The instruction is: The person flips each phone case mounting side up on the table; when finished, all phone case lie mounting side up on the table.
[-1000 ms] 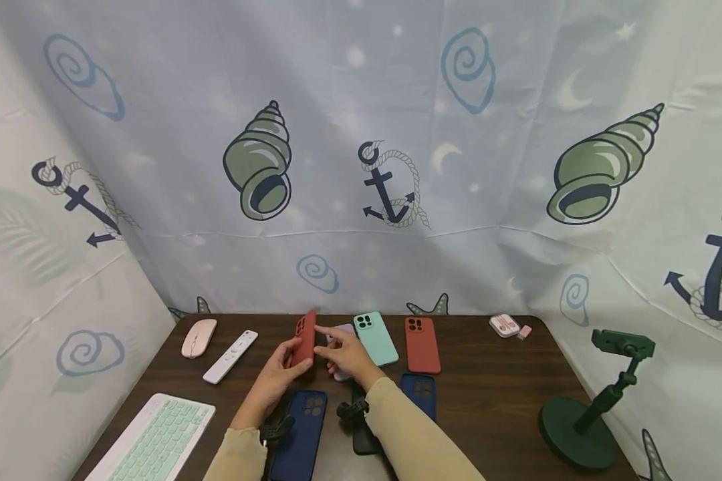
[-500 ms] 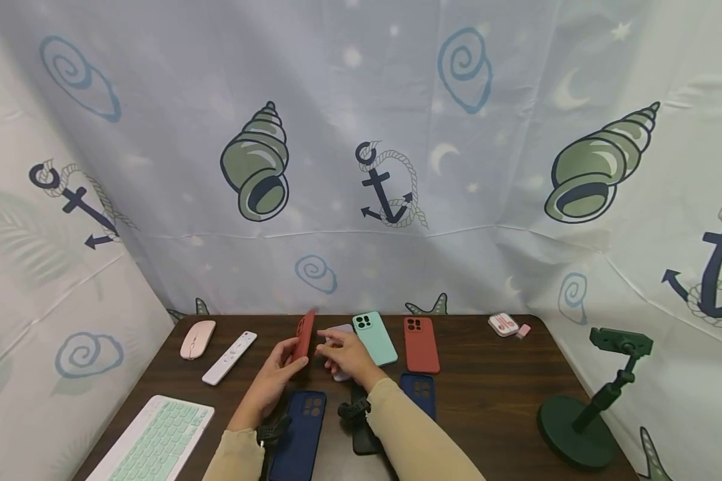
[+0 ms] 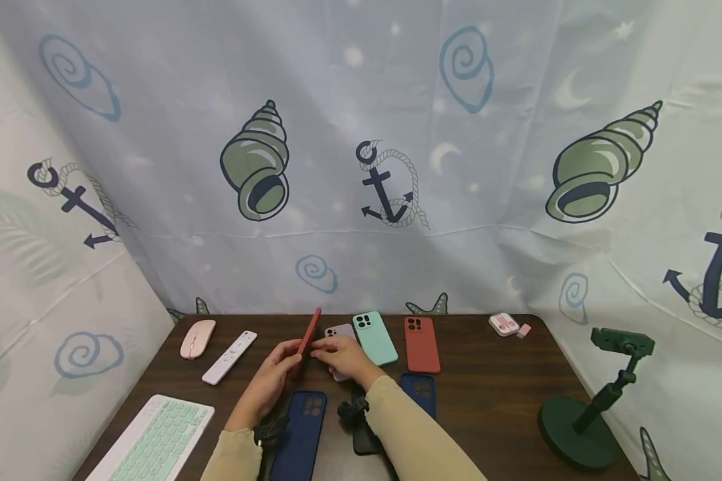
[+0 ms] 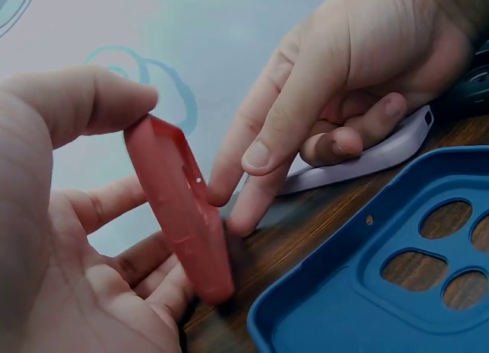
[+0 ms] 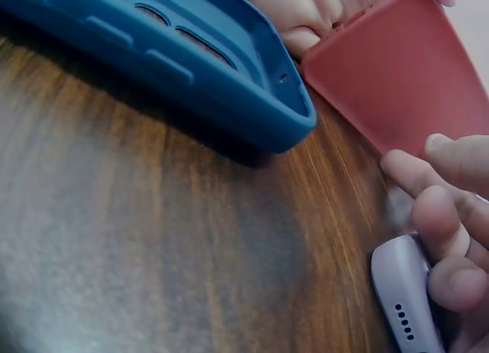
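One red case (image 4: 181,215), probably light, flexible and best held by its sides, is gripped in the left hand (image 3: 271,375) near the table's (image 3: 487,394) far edge; the right hand (image 3: 345,357), fingers loose, is at its rim.

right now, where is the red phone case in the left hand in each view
Head: red phone case lower middle, slightly left of centre, seen nearly edge-on.
Left wrist: red phone case left of centre.
Right wrist: red phone case upper right.
Shared landmark: lilac phone case, to its right in the first two, below it in the third.
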### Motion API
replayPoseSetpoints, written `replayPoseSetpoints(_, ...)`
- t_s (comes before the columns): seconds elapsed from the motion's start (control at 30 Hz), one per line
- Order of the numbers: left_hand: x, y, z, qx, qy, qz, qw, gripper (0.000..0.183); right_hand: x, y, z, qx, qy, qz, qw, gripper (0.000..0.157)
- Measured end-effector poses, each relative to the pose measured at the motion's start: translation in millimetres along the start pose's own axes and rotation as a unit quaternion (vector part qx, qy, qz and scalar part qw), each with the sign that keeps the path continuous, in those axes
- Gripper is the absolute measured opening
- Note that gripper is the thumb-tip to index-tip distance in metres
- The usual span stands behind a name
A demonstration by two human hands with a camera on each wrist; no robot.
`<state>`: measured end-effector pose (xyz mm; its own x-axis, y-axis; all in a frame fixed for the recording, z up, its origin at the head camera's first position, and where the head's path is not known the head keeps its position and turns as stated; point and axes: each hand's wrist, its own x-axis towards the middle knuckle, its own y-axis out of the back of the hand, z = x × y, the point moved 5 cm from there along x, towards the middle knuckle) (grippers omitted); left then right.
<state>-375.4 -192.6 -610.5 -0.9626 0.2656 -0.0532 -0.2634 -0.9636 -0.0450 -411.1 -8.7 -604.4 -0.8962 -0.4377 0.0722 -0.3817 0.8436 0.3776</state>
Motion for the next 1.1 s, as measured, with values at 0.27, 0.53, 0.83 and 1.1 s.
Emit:
replayPoseSetpoints(0.27,1.9,4.6,5.5,-0.019,-0.030,0.013,0.9993,0.047,2,2.2,-2,-0.011,-0.005,-0.002,1.000,0.032)
replayPoseSetpoints(0.53,-2.4,12.3,7.0,-0.007,-0.055,0.072,0.9959,0.045,-1,0.0,-1,-0.011,-0.022,-0.016,1.000,0.030)
replayPoseSetpoints(0.83,-7.3,27.7,5.1,0.154,-0.039,0.159,0.9746,0.042,-6,-3.7,0,0.039,-0.058,-0.048,0.996,0.033)
replayPoseSetpoints(1.1,-7.4,27.4,10.3,0.406,-0.001,0.180,0.8960,0.035,-10,2.0,1,0.066,-0.045,-0.040,0.996,0.034)
